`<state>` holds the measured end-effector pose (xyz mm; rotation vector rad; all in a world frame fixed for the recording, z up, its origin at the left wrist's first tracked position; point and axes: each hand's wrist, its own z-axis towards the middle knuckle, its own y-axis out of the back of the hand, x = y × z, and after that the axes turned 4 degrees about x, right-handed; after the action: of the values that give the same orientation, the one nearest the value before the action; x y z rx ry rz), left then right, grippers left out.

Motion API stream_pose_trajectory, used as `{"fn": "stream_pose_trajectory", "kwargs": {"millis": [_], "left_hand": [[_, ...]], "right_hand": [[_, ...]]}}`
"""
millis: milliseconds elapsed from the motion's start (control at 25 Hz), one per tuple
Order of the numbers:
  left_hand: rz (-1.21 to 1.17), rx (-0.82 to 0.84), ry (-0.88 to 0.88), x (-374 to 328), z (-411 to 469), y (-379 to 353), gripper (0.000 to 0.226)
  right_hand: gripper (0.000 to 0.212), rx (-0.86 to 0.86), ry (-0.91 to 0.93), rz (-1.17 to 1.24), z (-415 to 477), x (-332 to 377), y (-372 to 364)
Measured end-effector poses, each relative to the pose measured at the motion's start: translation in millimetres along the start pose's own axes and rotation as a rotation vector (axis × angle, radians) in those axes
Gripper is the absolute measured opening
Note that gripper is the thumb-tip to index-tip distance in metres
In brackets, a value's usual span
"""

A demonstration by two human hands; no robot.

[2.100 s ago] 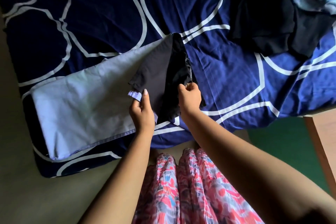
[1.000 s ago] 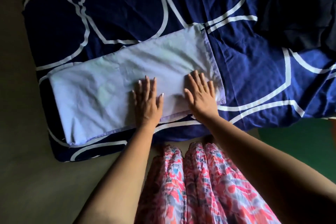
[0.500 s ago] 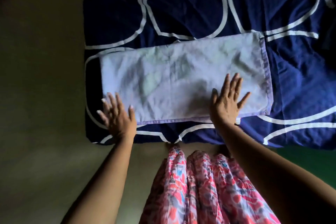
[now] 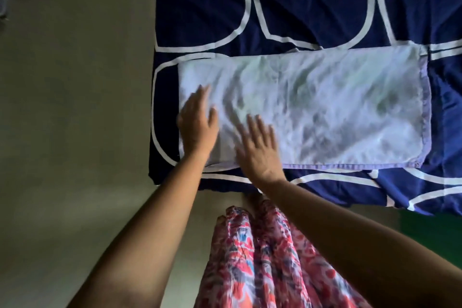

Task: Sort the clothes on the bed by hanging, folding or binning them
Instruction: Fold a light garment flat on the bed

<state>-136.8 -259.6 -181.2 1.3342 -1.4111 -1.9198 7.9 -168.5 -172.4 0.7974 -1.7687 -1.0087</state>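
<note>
Bedspread [image 4: 312,7] navy, white loops — pale cloth [image 4: 337,112] flat | left hand [image 4: 197,130], right hand [image 4: 260,152]: fingers spread | floor [image 4: 75,82] beige

The folded pale blue cloth [image 4: 325,107] is a thin woven fabric, matt and finely creased all over. A stitched lilac hem [image 4: 350,165] runs along its near and right edges. Under it the bedcover [image 4: 312,2] is a matt navy cloth printed with broad white lines, lying in soft wrinkles. The floor [image 4: 75,107] looks hard, smooth and dull, with only a faint sheen. The person's skirt [image 4: 262,270] is a light printed cloth in pink, red and blue, gathered into lengthwise pleats.
</note>
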Motion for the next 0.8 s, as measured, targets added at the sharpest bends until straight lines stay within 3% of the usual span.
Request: {"fn": "stream_pose_trajectory", "kwargs": {"millis": [80,120,200,280,360,560,680,800], "left_hand": [[-0.172,-0.065,0.268,20,34,15,0.053],[-0.228,-0.046,0.406,31,52,19,0.055],[-0.332,0.019,0.668,44,83,22,0.059],[-0.43,0.1,0.811,47,105,25,0.054],[-0.434,0.155,0.799,48,118,28,0.04],[-0.478,0.221,0.727,47,130,30,0.016],[-0.496,0.192,0.706,40,131,29,0.019],[-0.555,0.219,0.708,44,138,34,0.026]], "right_hand": [[0.049,-0.048,0.355,-0.007,2,25,-9],[0.049,-0.036,0.441,-0.016,5,41,-10],[0.051,0.127,0.397,0.004,14,76,0],[0.062,0.311,0.297,-0.013,24,105,0],[0.072,0.378,0.267,-0.088,35,116,0],[0.053,0.466,0.203,-0.159,46,113,0],[0.035,0.414,0.145,-0.054,46,118,5],[0.031,0.321,0.141,-0.001,42,114,8]]}}
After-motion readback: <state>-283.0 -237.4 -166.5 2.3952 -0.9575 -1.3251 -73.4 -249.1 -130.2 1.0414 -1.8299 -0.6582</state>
